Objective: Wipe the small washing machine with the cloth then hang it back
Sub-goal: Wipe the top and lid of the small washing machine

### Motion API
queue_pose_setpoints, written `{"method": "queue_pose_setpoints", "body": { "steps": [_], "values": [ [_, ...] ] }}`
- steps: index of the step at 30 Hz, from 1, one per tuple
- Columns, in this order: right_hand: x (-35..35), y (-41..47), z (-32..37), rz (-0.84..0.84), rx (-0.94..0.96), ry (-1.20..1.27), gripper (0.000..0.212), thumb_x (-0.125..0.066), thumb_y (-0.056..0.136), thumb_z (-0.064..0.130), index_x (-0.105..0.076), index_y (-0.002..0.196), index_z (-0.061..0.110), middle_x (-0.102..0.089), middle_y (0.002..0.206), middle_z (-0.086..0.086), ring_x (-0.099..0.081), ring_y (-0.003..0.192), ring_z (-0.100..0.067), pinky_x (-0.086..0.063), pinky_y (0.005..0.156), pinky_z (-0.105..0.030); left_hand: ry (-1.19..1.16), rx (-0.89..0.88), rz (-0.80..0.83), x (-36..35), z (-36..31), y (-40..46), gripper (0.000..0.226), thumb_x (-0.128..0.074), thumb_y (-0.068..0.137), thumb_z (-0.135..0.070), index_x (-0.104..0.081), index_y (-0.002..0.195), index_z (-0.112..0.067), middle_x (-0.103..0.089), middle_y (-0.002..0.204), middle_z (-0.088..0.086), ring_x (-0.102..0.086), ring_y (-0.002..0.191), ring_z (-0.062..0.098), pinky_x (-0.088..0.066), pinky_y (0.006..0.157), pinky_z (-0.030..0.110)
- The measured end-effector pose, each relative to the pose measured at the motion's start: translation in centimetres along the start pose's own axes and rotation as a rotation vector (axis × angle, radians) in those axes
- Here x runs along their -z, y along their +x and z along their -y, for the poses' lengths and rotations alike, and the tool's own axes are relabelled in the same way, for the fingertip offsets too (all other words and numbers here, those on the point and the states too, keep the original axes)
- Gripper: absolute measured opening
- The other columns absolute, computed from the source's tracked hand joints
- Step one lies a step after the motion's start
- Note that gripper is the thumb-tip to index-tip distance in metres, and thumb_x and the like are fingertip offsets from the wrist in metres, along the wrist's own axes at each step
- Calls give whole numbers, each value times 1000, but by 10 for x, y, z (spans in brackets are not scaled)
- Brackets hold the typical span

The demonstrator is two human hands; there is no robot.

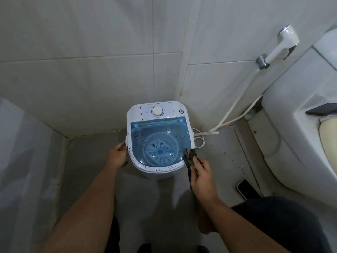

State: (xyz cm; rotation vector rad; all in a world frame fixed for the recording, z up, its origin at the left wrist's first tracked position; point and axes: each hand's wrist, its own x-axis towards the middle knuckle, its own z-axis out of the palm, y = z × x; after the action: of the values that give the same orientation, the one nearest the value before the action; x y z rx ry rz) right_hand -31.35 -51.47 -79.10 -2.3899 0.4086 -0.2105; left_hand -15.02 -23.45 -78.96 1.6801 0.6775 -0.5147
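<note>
A small white washing machine (158,114) with a clear blue lid stands on the floor against the tiled wall. Dark specks dot its white rim and lid. My left hand (118,156) grips the machine's left side at the rim. My right hand (200,173) holds a dark patterned cloth (190,157), and the cloth's top end presses on the rim at the machine's front right corner. The rest of the cloth hangs down under my palm.
A toilet (299,143) fills the right side, with a dark phone (322,111) on its ledge. A spray hose (284,46) hangs on the wall above it. Another phone (246,189) lies on the floor by the toilet base. A white cord (199,141) coils behind the machine.
</note>
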Motion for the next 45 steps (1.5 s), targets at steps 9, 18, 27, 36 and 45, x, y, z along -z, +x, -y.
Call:
{"method": "queue_pose_setpoints", "body": {
  "steps": [9, 18, 27, 36, 45],
  "values": [
    [38, 135, 12, 104, 51, -118, 43, -57, 94, 8, -62, 136, 12, -62, 121, -19, -62, 107, -36, -46, 101, -35, 59, -68, -7, -2, 7, 3, 39, -52, 103, -25, -56, 142, -26, -64, 94, 1, -58, 102, 20, -54, 82, 40],
    [1, 187, 39, 193, -105, 28, 47, -52, 93, 19, -59, 140, 15, -66, 126, -13, -65, 113, -29, -46, 101, -27, 82, -32, 46, 5, 1, 8, 42, -54, 102, -25, -51, 144, -26, -59, 139, 7, -54, 128, 25, -54, 90, 43],
    [-16, 117, 15, -22, -223, 213, 45, -55, 92, 19, -62, 137, 18, -59, 124, -10, -62, 113, -26, -45, 111, -38, 80, -36, 23, 0, -1, 0, 40, -52, 103, -24, -56, 142, -31, -65, 127, 4, -59, 122, 23, -55, 90, 43],
    [-49, 7, 25, -259, -219, 348, 45, -64, 92, 2, -61, 136, 10, -41, 130, -2, -60, 116, -26, -48, 105, -34, 117, -106, -32, -4, -1, -2, 39, -54, 102, -18, -58, 141, -19, -64, 89, -1, -53, 72, 10, -50, 82, 37],
    [-69, -43, 66, 93, 224, -64, 53, -62, 86, 10, -60, 136, 29, -47, 143, -9, -52, 119, -29, -53, 91, -40, 192, -153, -26, 0, -4, -5, 37, -58, 100, -12, -61, 136, -7, -63, 137, 14, -59, 127, 27, -40, 100, 27]
  ]
}}
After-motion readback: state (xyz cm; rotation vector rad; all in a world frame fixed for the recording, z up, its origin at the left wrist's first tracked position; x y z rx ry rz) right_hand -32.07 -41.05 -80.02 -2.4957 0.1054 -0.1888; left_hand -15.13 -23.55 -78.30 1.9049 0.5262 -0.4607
